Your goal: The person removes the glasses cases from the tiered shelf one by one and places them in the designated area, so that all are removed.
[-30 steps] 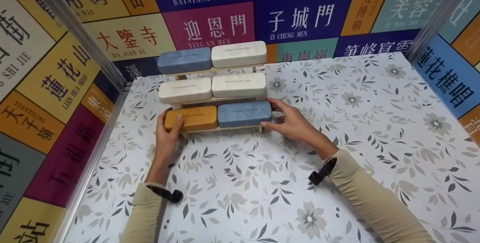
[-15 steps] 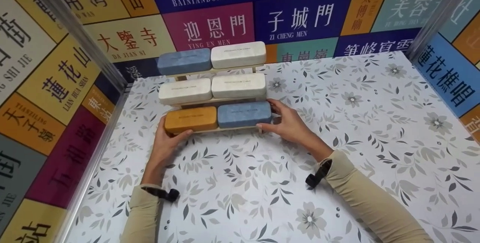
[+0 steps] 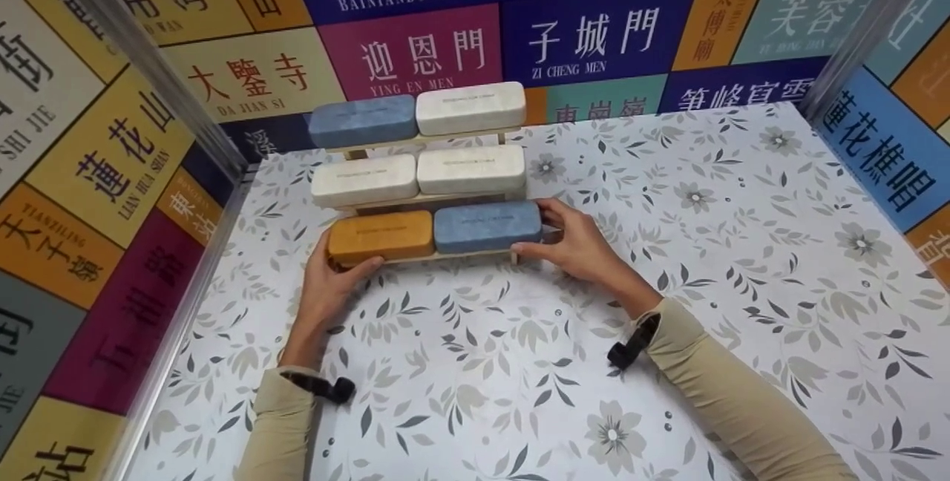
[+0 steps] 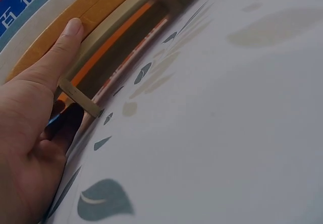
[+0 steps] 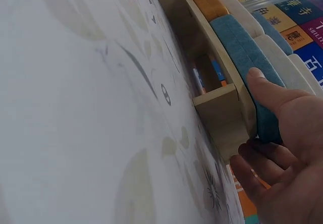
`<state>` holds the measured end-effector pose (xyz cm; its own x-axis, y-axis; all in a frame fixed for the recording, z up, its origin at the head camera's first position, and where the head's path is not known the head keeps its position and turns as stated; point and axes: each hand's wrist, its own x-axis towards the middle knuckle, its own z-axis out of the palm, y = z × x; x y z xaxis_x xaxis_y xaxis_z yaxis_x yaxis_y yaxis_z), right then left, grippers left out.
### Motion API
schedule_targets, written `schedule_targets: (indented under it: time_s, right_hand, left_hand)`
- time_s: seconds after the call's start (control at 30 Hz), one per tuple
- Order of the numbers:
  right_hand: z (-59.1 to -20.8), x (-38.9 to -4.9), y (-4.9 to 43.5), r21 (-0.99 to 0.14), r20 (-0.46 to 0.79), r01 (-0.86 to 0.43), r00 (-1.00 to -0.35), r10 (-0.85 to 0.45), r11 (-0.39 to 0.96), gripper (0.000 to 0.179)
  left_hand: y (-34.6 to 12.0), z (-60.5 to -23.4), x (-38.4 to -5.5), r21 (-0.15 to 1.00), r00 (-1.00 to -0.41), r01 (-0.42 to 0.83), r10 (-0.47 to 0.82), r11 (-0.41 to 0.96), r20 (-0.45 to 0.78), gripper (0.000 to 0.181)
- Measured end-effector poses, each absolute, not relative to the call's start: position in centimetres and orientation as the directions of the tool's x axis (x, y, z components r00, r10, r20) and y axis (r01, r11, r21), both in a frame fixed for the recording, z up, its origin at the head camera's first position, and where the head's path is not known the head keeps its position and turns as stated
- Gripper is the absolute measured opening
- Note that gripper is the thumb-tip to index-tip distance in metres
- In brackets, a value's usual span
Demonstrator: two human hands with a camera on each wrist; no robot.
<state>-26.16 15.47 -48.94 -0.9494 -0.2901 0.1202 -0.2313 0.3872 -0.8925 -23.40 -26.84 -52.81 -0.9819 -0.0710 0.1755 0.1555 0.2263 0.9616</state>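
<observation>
On the lowest tier of a wooden three-tier stand [image 5: 222,103] lie an orange glasses case [image 3: 381,237] and a blue glasses case [image 3: 487,227], end to end. My left hand [image 3: 326,280] grips the orange case's left end, its thumb along the lower front edge; in the left wrist view its other fingers lie partly hidden near a stand leg [image 4: 78,97]. At the other end, my right hand [image 3: 582,243] holds the blue case. The right wrist view shows its thumb on the case's front face and the fingers curled by the end of the stand.
Two white cases [image 3: 364,179] fill the middle tier. Above them sit another blue case [image 3: 364,120] and a white case [image 3: 471,108]. The stand is on a floral-patterned tabletop [image 3: 475,362], with panels of lettering [image 3: 415,47] behind and at both sides.
My left thumb has come down from the top of the orange case to its lower front edge. The two bottom cases have slid very slightly right; my right hand barely moved.
</observation>
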Motion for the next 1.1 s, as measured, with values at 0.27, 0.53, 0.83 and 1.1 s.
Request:
schedule_targets:
  time_s: [0.27, 0.53, 0.83, 1.1]
  right_hand:
    - [-48.9, -25.9, 15.6, -0.911, 0.12, -0.207, -0.961, -0.251, 0.357, 0.083]
    - [-49.0, -25.7, 16.8, -0.952, 0.097, -0.152, -0.973, -0.211, 0.265, 0.094]
    - [-48.9, -25.1, 17.9, -0.985, 0.133, -0.155, -0.963, -0.233, 0.077, 0.095]
    - [-48.0, -24.7, 19.4, -0.982, 0.176, -0.186, -0.957, -0.232, 0.019, 0.09]
  left_hand:
    - [-26.1, -52.4, -22.9, 0.918, -0.98, 0.151, -0.065, 0.366, 0.187, 0.101]
    - [-26.0, -52.0, -23.2, 0.937, -0.986, 0.142, -0.039, 0.321, 0.162, 0.102]
    - [-26.9, -52.6, -23.4, 0.958, -0.991, 0.126, -0.011, 0.259, 0.133, 0.099]
    - [-27.1, -52.6, -23.6, 0.963, -0.995, 0.089, -0.022, 0.253, 0.097, 0.099]
